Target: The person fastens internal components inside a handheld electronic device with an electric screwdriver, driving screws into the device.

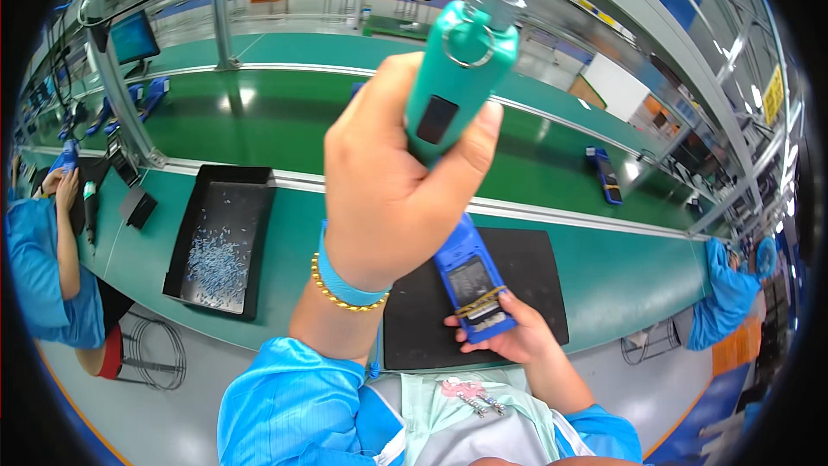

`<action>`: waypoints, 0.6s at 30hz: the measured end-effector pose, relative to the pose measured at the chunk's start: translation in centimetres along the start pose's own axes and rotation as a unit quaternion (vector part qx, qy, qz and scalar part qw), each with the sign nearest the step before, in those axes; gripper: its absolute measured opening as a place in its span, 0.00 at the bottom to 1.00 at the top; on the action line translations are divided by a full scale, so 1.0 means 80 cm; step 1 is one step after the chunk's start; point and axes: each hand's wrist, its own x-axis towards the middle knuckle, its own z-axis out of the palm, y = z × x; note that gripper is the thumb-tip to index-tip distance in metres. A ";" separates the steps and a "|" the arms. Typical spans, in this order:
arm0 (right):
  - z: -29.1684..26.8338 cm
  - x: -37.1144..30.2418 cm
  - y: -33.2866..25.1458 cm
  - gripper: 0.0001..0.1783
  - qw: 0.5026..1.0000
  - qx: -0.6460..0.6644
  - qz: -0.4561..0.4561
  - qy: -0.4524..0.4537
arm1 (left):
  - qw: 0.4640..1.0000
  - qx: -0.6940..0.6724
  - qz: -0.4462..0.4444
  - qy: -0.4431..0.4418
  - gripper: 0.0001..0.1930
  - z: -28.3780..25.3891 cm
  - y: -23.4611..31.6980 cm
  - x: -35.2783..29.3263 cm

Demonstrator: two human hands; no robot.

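Note:
My left hand [388, 164], wearing a blue wrist strap and a gold bead bracelet, is raised close to the camera. Its fingers wrap around a green electric screwdriver [461, 65] with a dark switch and a metal ring. Below it, my right hand [517, 332] grips the lower end of a blue handheld device [470, 280] over the black mat [423, 319]. A yellowish rubber band [480, 300] crosses the device near its lower end. The device's upper end is partly hidden behind my left hand.
A black tray [181, 246] of small blue pieces [216, 267] stands at left on the green bench. Beyond runs a green conveyor [285, 121] carrying another blue device [605, 177]. Co-workers in blue sleeves sit at far left [43, 267] and far right [724, 293].

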 end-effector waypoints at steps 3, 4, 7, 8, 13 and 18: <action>0.019 0.007 0.024 0.36 0.998 0.052 -0.007 -0.021 | 1.000 -0.015 0.023 -0.003 0.11 -0.003 0.005 -0.002; 0.019 0.009 0.029 0.36 0.998 0.053 -0.011 -0.016 | 0.999 -0.024 0.031 -0.006 0.11 -0.002 0.007 -0.003; 0.023 0.017 0.034 0.32 0.996 0.085 0.017 0.027 | 0.999 -0.017 0.028 -0.022 0.11 -0.005 0.014 -0.007; 0.032 0.015 0.032 0.32 0.996 0.084 0.014 0.029 | 0.999 -0.021 0.029 -0.022 0.11 -0.007 0.016 -0.007; 0.072 0.001 0.011 0.29 0.858 -0.425 0.023 0.287 | 0.999 -0.034 0.031 -0.027 0.11 -0.014 0.018 -0.009; 0.054 -0.016 -0.009 0.27 0.576 -0.756 -0.023 0.310 | 0.996 -0.066 -0.006 -0.053 0.12 -0.005 0.021 -0.007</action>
